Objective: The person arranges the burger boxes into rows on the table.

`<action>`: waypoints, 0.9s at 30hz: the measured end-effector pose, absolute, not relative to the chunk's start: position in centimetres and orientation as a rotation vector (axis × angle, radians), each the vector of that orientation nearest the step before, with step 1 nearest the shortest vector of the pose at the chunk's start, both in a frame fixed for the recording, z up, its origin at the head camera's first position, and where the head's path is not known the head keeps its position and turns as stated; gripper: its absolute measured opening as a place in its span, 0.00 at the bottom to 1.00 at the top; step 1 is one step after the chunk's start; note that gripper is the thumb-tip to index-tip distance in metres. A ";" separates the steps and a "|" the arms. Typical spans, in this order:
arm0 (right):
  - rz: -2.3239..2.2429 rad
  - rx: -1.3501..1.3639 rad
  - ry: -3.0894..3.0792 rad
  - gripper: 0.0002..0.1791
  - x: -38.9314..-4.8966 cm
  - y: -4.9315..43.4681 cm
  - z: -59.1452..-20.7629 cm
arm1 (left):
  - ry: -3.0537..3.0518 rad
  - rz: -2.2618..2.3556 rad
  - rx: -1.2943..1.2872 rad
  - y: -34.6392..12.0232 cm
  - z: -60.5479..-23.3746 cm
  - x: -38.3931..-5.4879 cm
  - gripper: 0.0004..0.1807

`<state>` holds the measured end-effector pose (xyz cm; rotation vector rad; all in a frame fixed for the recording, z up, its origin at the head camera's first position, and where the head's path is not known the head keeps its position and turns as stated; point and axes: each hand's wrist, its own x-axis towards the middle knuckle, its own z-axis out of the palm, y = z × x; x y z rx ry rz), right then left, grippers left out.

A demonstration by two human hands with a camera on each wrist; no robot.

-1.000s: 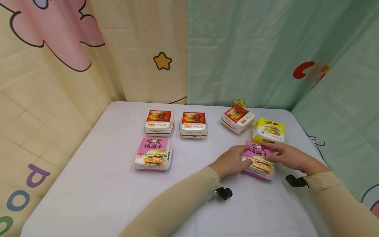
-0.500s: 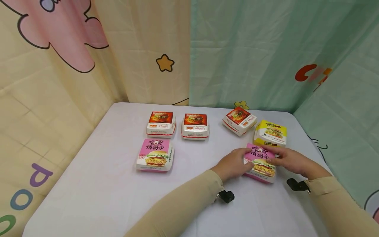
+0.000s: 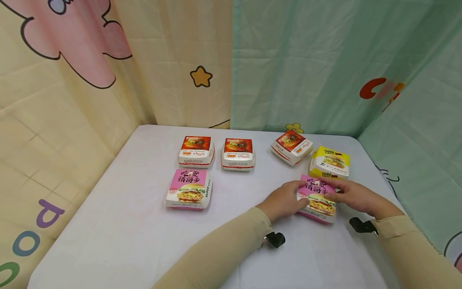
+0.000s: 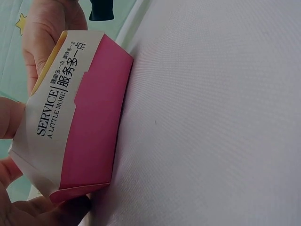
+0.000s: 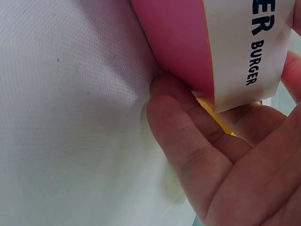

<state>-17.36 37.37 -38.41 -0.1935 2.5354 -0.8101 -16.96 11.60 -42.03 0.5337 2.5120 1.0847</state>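
Note:
At the right of the table, a pink-and-white burger box [image 3: 319, 205] lies between both hands in the head view. My left hand [image 3: 284, 201] holds its left side, thumb on the lid's near part and fingers toward the far left corner. From the right, my right hand [image 3: 357, 197] grips it, with the thumb over the lid's right edge. The left wrist view shows the box's [image 4: 96, 122] side printed "SERVICE" and its pink base close to the white cloth. In the right wrist view, curled fingers touch a lower corner of the burger box [image 5: 181, 42].
A yellow burger box [image 3: 330, 161] stands just behind the held one. Farther back are three red-and-white boxes, at left [image 3: 196, 151], middle [image 3: 238, 155] and right [image 3: 291, 147]. Another pink box [image 3: 189, 190] lies at left. Printed curtains [image 3: 288, 72] surround the white table [image 3: 144, 241].
The head view has shifted slightly since the first frame. Both hands stay at the pink burger box, which keeps its place among the other boxes.

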 end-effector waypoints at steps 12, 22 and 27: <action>-0.811 -0.180 2.535 0.43 -17.2 37.3 -38.4 | 2.505 1.087 0.519 11.6 -41.9 -16.9 0.35; -0.810 -0.174 2.535 0.43 -17.2 37.3 -38.4 | 2.509 1.092 0.527 11.6 -41.9 -16.9 0.35; -0.819 -0.173 2.533 0.43 -17.2 37.2 -38.3 | 2.504 1.090 0.533 11.5 -41.8 -16.8 0.35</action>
